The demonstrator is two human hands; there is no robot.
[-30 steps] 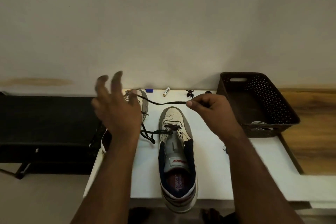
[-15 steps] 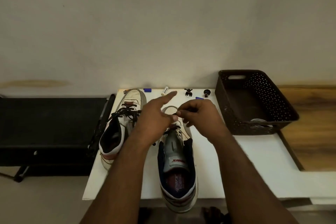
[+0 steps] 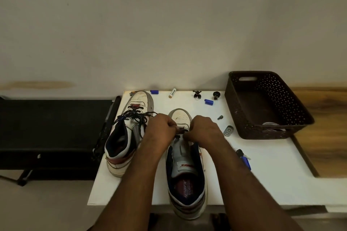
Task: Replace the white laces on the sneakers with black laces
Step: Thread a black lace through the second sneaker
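Two white high-top sneakers stand on a white table [image 3: 262, 174]. The left sneaker [image 3: 129, 133] carries a black lace, its loose ends spread over the opening. The right sneaker [image 3: 185, 167] points away from me, with a black lace [image 3: 180, 130] only at its lowest eyelets near the toe. My left hand [image 3: 159, 131] and my right hand [image 3: 203, 130] meet over those eyelets, both pinching the black lace. My fingers hide the lace ends. A white lace [image 3: 270, 124] lies in the dark basket.
A dark perforated basket [image 3: 266, 107] sits at the table's back right. Small items line the far edge: a battery [image 3: 172, 93], blue caps [image 3: 208, 102], two tiny figures [image 3: 197, 94]. A metal bracket [image 3: 228, 130] and keys [image 3: 244, 157] lie right of the sneaker. A black bench [image 3: 50, 129] stands to the left.
One second ago my hands held the black lace stretched wide above the shoes. Both have come down and together onto the right sneaker's lower eyelets.
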